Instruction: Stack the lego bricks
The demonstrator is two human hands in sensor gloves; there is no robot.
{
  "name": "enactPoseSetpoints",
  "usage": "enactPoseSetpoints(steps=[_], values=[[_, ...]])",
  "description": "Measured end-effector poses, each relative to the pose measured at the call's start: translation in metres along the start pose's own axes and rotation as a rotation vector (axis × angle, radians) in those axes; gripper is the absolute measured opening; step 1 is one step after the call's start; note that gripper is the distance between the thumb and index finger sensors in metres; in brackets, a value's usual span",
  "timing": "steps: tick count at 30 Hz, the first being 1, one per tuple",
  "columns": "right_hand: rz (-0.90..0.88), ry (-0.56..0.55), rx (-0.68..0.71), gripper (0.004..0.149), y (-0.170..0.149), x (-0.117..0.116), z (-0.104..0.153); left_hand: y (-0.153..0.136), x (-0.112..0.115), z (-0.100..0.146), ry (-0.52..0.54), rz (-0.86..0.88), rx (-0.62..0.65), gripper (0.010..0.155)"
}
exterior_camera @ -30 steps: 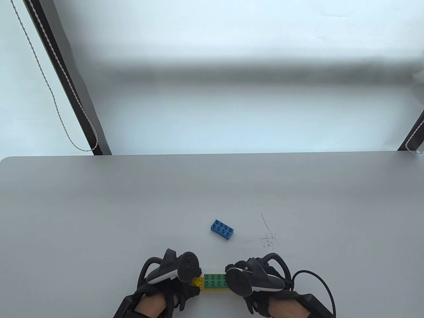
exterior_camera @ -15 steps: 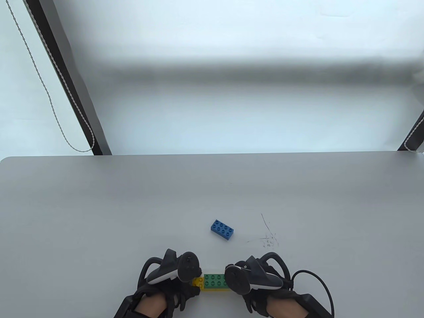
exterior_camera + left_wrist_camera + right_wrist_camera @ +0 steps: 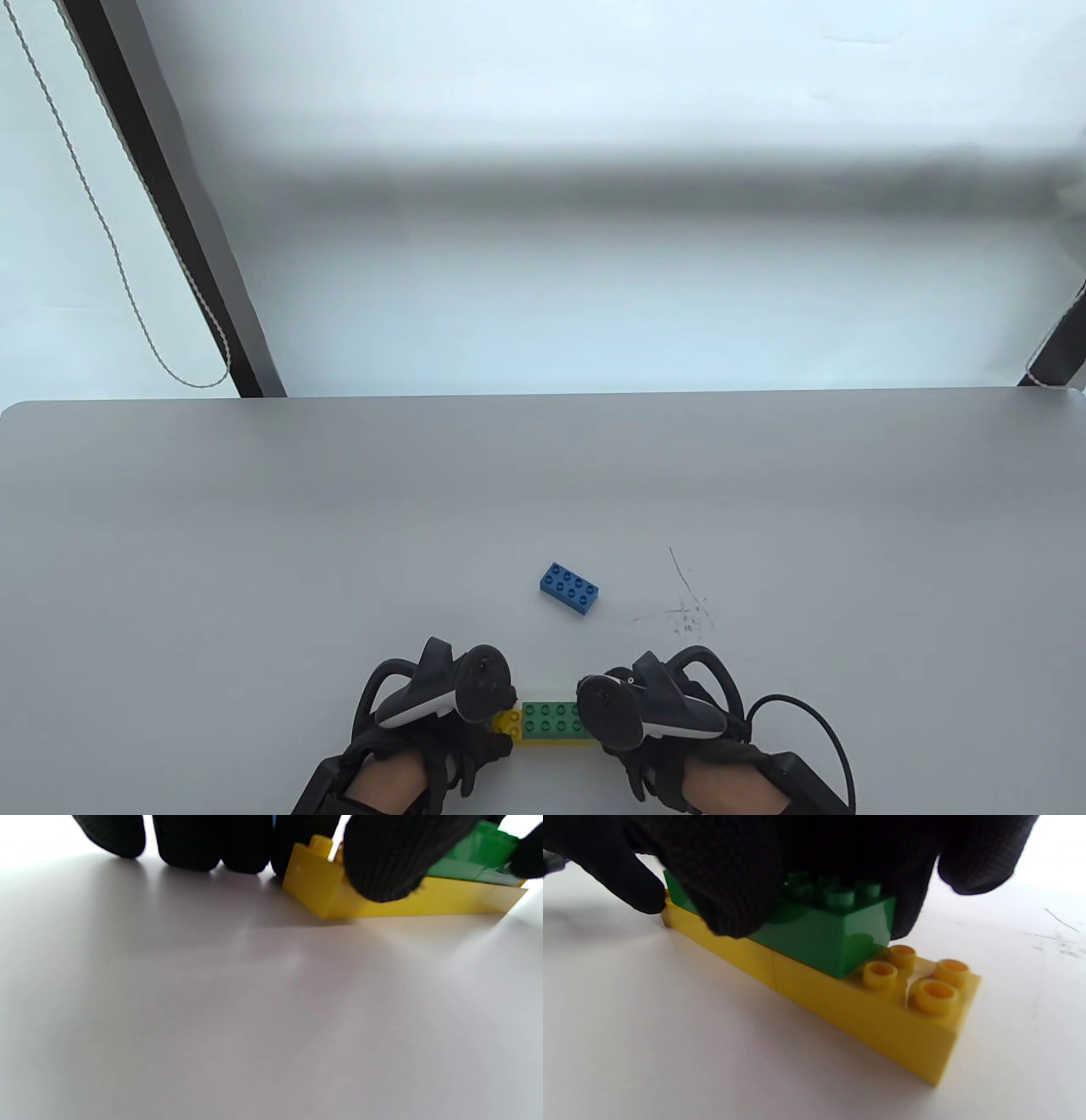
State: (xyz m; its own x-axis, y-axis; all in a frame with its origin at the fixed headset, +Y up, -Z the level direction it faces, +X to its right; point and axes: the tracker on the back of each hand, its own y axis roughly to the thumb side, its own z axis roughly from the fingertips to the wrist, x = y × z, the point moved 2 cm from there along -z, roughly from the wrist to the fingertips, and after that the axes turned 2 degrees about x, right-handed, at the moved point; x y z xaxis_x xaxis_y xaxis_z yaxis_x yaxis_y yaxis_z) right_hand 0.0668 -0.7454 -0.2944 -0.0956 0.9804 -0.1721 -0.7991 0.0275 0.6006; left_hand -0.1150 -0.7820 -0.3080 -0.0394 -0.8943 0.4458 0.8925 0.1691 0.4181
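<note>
Since 1.0 s ago: right hand (image 3: 657,722) has rolled slightly, its tracker (image 3: 632,709) tipped a little toward the left; bricks and left hand (image 3: 433,705) unchanged in position.

Table (image 3: 254,526), near edge, centre: green brick (image 3: 551,718) sits on top of a yellow base (image 3: 543,740). In the right wrist view the base (image 3: 848,1001) shows a seam, so it reads as two yellow bricks end to end, with the green brick (image 3: 831,933) bridging the seam. Four yellow studs are exposed at the right end, and one pair at the left end (image 3: 507,722).

Left hand: thumb (image 3: 382,861) presses the near side of the yellow base (image 3: 322,891) at its left end; the other fingers (image 3: 203,840) stand on the table at the far side, one touching the brick. Pinching the base's left end.

Right hand: fingers (image 3: 734,878) curled over the green brick, thumb on its near face, others on the top and far side. Grips the green brick.

Blue brick (image 3: 570,589) lies loose, farther away and slightly right of the stack, well apart from both hands. Scratch marks (image 3: 687,607) to its right.
</note>
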Motion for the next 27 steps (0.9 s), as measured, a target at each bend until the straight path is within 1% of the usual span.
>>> enactPoseSetpoints(steps=[6,10,17,27], values=[[-0.064,0.024,-0.010,0.067,-0.006,0.003,-0.008,0.000,0.000,0.000,-0.002,0.002,0.001,0.064],[-0.097,0.004,-0.017,0.066,-0.009,0.011,-0.013,-0.001,0.000,0.000,-0.003,0.002,0.001,0.064],[-0.060,-0.023,-0.050,0.067,-0.015,0.020,-0.031,-0.001,0.000,0.000,-0.003,0.002,0.001,0.064],[-0.021,-0.073,-0.135,0.068,-0.035,0.027,-0.062,-0.001,0.000,0.000,-0.003,0.002,0.001,0.064]])
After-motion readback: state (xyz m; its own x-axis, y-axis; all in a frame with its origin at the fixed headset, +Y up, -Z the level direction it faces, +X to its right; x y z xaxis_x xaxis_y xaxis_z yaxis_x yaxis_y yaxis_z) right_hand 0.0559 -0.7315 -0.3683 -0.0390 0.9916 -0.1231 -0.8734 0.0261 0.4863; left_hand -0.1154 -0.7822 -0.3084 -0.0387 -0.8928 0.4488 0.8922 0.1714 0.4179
